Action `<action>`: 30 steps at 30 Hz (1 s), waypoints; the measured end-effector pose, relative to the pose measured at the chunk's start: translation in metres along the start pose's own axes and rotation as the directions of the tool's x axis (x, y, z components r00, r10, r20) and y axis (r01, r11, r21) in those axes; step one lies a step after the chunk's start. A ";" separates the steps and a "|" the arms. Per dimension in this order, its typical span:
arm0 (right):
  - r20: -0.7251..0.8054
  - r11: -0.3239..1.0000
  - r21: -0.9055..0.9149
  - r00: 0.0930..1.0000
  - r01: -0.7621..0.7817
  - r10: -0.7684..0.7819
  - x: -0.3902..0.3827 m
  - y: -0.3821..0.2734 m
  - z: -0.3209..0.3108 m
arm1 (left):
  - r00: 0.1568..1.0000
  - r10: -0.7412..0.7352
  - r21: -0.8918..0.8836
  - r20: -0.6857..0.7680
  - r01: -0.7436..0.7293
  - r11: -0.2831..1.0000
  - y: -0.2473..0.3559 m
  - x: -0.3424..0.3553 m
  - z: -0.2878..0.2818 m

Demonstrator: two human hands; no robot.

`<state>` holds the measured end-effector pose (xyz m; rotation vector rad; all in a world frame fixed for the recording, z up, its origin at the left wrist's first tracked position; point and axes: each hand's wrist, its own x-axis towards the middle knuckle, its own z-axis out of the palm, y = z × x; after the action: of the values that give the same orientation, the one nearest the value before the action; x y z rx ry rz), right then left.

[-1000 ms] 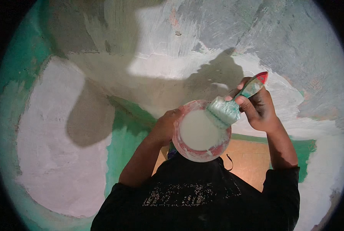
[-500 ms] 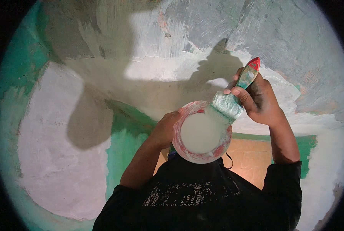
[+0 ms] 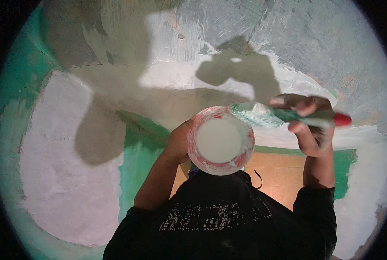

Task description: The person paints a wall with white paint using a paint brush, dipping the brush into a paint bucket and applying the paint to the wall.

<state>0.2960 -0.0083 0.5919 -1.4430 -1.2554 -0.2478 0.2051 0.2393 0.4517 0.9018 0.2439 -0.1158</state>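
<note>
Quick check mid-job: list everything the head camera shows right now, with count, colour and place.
paint bucket: one, red rim smeared white, filled with pale paint, centre, held from the left.
paintbrush: one, pale green bristles over the bucket's upper right rim, green handle with red end pointing right.
wall: one, white patches over green, grey scraped area upper right, shadows across it.
floor: tan strip, lower centre right.
black sleeves: two, bottom.
left hand: grips the bucket's left side.
right hand: grips the brush handle.
</note>
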 end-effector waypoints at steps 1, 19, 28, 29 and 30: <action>0.120 1.000 -0.007 0.993 0.006 -0.005 -0.002 -0.002 -0.007 | 1.000 -0.011 -0.046 0.016 0.011 0.999 0.001 0.001 -0.001; 0.767 0.920 -0.187 0.636 0.345 -0.083 -0.026 -0.037 0.000 | 0.998 -0.050 -0.129 -0.025 0.046 0.991 0.002 0.005 -0.002; 0.731 0.948 -0.178 0.680 0.264 -0.052 -0.026 -0.037 -0.004 | 0.992 -0.026 -0.069 -0.120 0.018 0.997 0.005 0.000 0.005; 0.732 0.958 -0.160 0.679 0.239 -0.047 -0.024 -0.036 -0.004 | 0.989 0.014 0.016 -0.150 -0.012 1.000 0.006 -0.002 0.010; 0.733 0.966 -0.143 0.679 0.215 -0.042 -0.022 -0.035 -0.003 | 0.988 0.017 0.015 -0.152 -0.015 1.000 0.004 -0.002 0.008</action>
<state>0.2618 -0.0302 0.5975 -1.7181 -2.0415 0.1300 0.2053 0.2362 0.4601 0.9269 0.3786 -0.0332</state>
